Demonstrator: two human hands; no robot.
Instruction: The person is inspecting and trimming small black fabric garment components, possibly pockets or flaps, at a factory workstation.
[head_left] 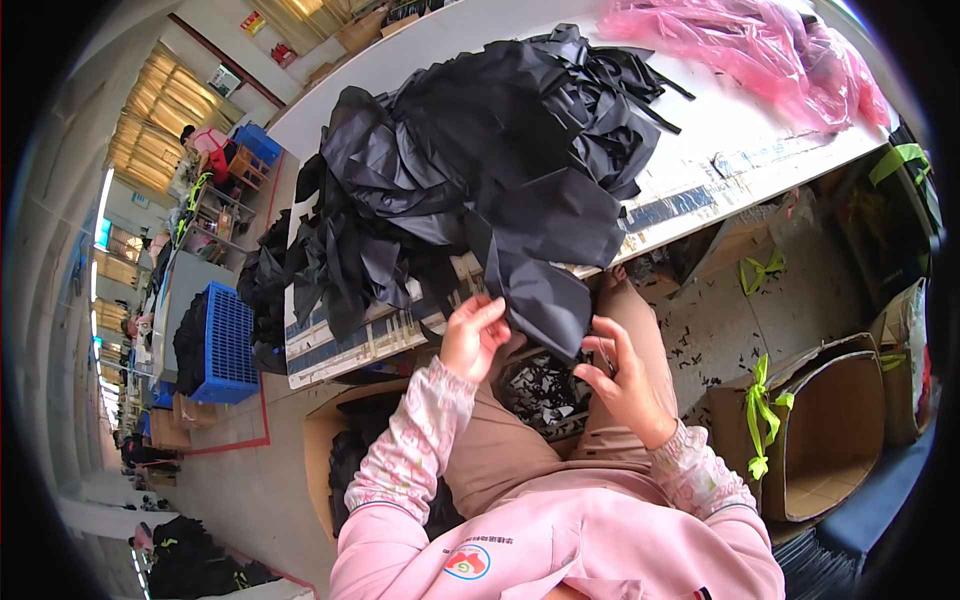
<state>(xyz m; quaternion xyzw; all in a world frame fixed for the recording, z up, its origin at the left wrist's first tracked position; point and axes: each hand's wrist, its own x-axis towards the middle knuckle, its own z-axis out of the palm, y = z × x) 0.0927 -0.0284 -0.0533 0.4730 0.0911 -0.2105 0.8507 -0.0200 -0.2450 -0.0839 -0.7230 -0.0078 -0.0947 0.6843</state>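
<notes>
A large heap of black fabric (480, 130) is piled on the white table, and one panel of black fabric (545, 300) hangs from it over the front edge toward my lap. My left hand (476, 338) pinches the left edge of that panel between thumb and fingers. Beside the panel's lower right corner is my right hand (628, 382), its thumb and forefinger apart. A thin dark line shows by the right fingers, too small to make out.
Pink plastic sheeting (760, 60) lies on the white table (700, 180) at far right. Below my hands, a container holds black scraps (540, 388). Cardboard boxes (830, 430) with yellow-green ties stand at right. A blue crate (228, 345) and a person (212, 150) are at left.
</notes>
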